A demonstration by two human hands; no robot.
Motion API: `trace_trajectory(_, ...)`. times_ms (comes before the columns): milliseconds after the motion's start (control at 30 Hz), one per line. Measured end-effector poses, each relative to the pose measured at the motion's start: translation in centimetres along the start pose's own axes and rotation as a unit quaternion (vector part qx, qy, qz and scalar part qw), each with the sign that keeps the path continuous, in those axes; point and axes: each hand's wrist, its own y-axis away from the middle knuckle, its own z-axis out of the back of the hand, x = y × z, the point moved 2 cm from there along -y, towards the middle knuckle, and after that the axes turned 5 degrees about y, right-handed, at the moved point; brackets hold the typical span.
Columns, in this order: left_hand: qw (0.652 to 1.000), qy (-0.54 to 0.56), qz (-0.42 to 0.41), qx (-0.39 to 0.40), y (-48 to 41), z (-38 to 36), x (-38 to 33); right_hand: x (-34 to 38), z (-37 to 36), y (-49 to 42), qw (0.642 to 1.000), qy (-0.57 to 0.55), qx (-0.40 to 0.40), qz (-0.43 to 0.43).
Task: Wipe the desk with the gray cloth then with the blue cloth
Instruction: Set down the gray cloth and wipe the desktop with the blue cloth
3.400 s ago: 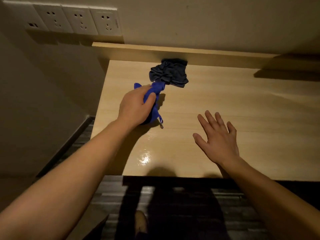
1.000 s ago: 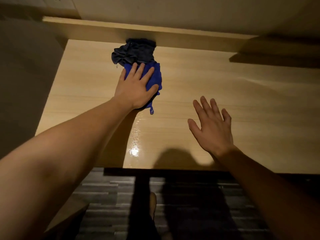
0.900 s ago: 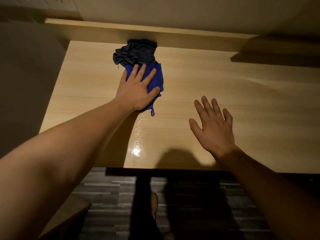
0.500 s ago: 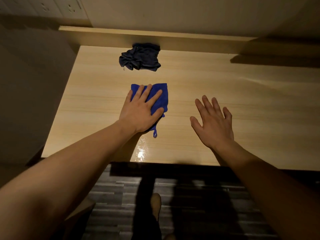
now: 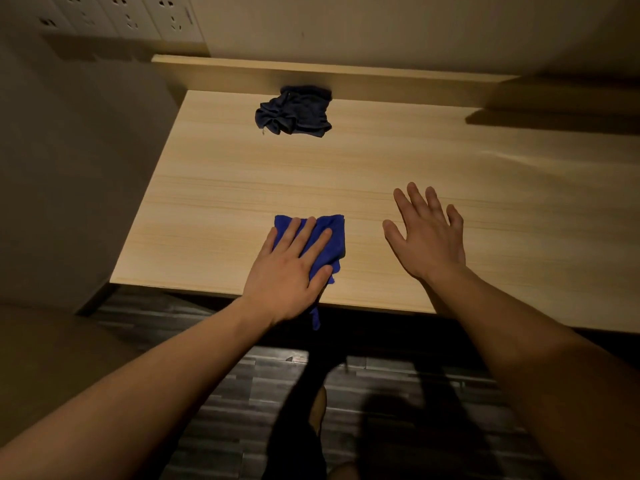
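Note:
My left hand point(image 5: 289, 271) lies flat with spread fingers on the blue cloth point(image 5: 330, 237), pressing it onto the light wooden desk point(image 5: 398, 157) near the front edge. A corner of the blue cloth hangs over that edge. The gray cloth point(image 5: 294, 110) lies crumpled at the back of the desk, against the raised back board. My right hand point(image 5: 426, 233) hovers open over the desk to the right of the blue cloth, holding nothing.
A raised wooden back board point(image 5: 346, 79) runs along the far edge. Wall sockets point(image 5: 131, 19) sit at the upper left. A beige wall point(image 5: 69, 168) borders the desk's left side. Dark striped floor point(image 5: 263, 382) lies below the front edge.
My left hand has slid the blue cloth from beside the gray cloth toward me, down to the front edge. The gray cloth stayed at the back. My right hand barely moved.

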Motion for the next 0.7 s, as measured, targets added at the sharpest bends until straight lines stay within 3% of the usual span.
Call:
trace_trajectory(133, 1.0, 0.002, -0.009, -0.024, 2.2, -0.4, -1.1, 0.0, 0.1, 0.0, 1.0, -0.023, 0.006, 0.003)
trace_trajectory(300, 0.99, 0.084, -0.04, -0.102, 5.0, -0.1, -3.4, -2.5, 1.2, 0.7, 0.969, -0.244, -0.047, -0.008)
trace_trajectory(433, 0.969, 0.233, 0.004, -0.081, 6.1, 1.1, -4.4, -7.1, 1.9, 0.2, 0.987, -0.136, -0.078, -0.034)
trace_trajectory(533, 0.918, 0.389, 0.055, -0.058, 4.3, 3.2, -4.6, -9.9, 1.0, 0.0, 0.998, -0.026, -0.03, -0.039)
trace_trajectory(600, 0.903, 0.418, 0.055, -0.08, 1.4, 4.9, -4.4, -10.5, 0.2, 0.0, 0.999, -0.006, -0.024, -0.041)
trace_trajectory(700, 0.908, 0.399, 0.062, -0.111, -5.0, 7.1, -4.0, -10.4, -0.4, -0.3, 0.998, 0.004, -0.024, -0.049)
